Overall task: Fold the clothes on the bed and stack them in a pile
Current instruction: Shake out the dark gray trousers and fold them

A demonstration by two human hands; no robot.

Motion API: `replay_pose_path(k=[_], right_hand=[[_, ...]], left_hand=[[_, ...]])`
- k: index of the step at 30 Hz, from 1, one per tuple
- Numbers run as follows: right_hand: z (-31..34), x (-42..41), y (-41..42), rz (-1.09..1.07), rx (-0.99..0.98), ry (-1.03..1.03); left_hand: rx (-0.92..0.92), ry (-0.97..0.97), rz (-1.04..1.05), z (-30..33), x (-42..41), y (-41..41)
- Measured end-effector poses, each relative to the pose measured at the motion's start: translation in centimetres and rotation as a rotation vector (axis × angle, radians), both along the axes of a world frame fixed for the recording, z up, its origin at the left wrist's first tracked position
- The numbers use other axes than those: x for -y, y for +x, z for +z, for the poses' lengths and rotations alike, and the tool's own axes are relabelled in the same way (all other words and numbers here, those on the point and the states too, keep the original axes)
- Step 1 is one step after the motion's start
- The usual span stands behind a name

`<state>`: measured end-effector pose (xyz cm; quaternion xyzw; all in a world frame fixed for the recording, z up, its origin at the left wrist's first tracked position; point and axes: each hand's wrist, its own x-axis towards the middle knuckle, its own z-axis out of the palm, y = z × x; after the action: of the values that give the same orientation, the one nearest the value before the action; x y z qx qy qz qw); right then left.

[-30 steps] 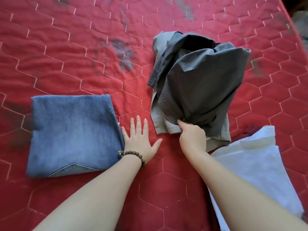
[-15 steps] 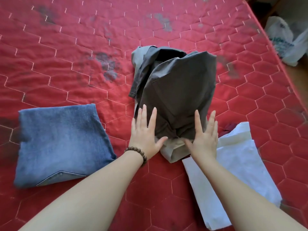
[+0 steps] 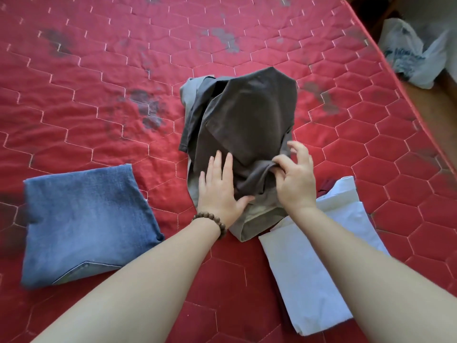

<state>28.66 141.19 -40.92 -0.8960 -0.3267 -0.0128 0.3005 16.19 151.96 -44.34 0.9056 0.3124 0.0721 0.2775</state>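
1. Grey garment (image 3: 249, 115), rumpled, mid red quilted bedspread (image 3: 99, 95).
2. Left hand (image 3: 218, 191) flat on it; right hand (image 3: 294, 179) pinches a fold.
3. One folded jeans (image 3: 86, 224) left, one white garment (image 3: 311, 268) right.
4. Plastic bag (image 3: 410, 58) on floor.

Red quilted bed (image 3: 103, 78), brown floor (image 3: 435, 105) and plastic bag (image 3: 410, 58) beyond

white plastic bag (image 3: 415, 55), wooden floor (image 3: 435, 105)
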Motion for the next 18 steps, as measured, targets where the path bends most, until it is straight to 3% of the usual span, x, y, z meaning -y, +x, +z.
replay_pose_path(k=[6, 18], right_hand=[[12.2, -2.7, 1.1, 0.140, -0.005, 0.126], [38.3, -6.1, -1.2, 0.139, 0.143, 0.383]], left_hand=[[0.255, -0.048, -0.010, 10.5, -0.7, 1.3], [0.505, 0.249, 0.024, 37.7, -7.7, -1.0]])
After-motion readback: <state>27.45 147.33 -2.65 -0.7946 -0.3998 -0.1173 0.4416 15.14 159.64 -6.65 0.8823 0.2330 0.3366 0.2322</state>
